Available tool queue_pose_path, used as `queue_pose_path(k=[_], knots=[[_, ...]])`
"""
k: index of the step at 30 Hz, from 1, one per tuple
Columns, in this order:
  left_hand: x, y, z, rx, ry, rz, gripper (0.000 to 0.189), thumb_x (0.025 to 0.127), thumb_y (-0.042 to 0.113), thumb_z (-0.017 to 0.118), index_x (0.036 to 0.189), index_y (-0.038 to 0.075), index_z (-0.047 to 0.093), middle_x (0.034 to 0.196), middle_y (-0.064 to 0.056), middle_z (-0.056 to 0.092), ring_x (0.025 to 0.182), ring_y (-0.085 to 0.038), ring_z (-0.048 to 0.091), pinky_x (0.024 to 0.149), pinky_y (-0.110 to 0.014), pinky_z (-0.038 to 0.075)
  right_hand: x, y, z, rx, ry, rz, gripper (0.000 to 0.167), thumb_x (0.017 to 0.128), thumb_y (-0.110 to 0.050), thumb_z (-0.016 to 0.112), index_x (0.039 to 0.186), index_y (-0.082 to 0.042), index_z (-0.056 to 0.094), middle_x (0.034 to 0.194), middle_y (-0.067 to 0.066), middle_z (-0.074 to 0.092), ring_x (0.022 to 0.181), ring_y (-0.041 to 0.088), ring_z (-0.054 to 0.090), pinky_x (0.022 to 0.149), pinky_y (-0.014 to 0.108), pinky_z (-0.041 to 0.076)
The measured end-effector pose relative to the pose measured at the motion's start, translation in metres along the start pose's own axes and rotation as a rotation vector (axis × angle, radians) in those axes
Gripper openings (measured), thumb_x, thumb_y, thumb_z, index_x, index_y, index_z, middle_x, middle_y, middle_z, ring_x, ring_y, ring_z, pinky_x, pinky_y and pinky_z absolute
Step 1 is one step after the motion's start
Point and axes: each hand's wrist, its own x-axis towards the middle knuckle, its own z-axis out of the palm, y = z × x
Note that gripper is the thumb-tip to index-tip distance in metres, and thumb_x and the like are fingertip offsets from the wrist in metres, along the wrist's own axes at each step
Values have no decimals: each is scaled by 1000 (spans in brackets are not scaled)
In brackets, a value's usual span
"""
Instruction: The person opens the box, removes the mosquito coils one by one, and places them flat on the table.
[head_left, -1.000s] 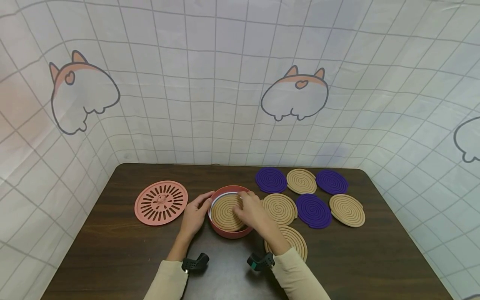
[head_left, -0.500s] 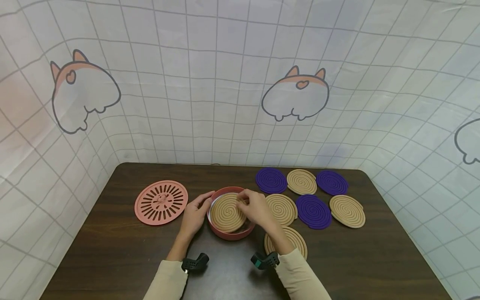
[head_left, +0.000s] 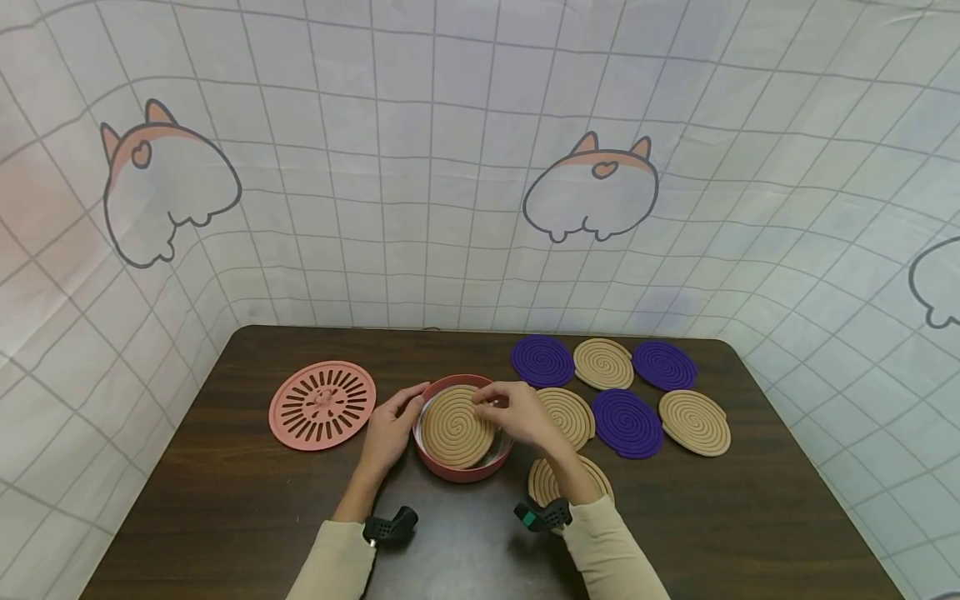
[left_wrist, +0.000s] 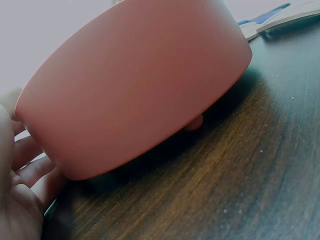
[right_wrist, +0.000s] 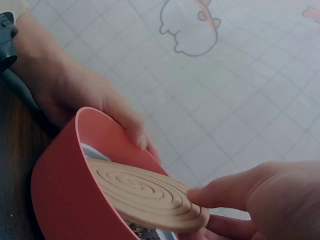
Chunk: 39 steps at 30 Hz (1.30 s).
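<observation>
A tan mosquito coil point(head_left: 456, 427) sits partly inside a round red container point(head_left: 461, 475), with its right edge raised. My right hand point(head_left: 522, 412) pinches that edge; in the right wrist view the thumb presses on the coil's top and fingers lie beneath. On the left side of the container, my left hand point(head_left: 390, 427) grips the wall, thumb by the rim. In the left wrist view its fingers point(left_wrist: 37, 170) run along the outside of the wall. Below the coil, something pale and a speckled dark patch show inside the container point(right_wrist: 60, 185).
To the left lies a pink slotted lid point(head_left: 322, 406). Several flat coils lie at the right, among them a purple coil point(head_left: 627, 423) and a tan coil point(head_left: 694, 422). Another tan coil point(head_left: 547, 483) is partly under my right forearm. A grid-patterned curtain point(head_left: 450, 208) surrounds the dark table point(head_left: 720, 533).
My right hand has drawn back to the right and up, and the coil's right edge has risen with it. The left hand stays on the container.
</observation>
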Motion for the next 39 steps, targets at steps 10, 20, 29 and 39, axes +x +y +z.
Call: queue_pose_path(k=[10,20,29,39], knots=[[-2,3,-1,20,9,18,31,102,37,56,129,28,69,134,-1,67,128,-22,60,105,-48,48,-1,6,-3,-16,-74,-44,23,93,-18,71,115,-14,76,116,8,73,100,20,68,83,33,55],[-1,3,-1,25,14,12,31,102,39,56,129,29,69,133,-1,67,127,-22,61,104,-48,48,-5,7,-3,31,-89,-86,22,93,-13,70,114,-9,76,113,11,74,87,11,67,71,21,52],[0,1,0,23,15,22,32,101,39,58,129,28,69,133,0,68,128,-21,60,105,-48,48,-9,6,-3,74,-9,-61,21,93,-10,69,112,-6,76,111,14,75,89,12,69,71,19,53],[0,1,0,32,26,15,30,101,40,58,127,30,70,131,1,69,126,-19,61,105,-47,48,-17,12,-6,160,65,-53,23,94,-7,67,116,0,73,108,20,73,73,15,63,61,21,50]])
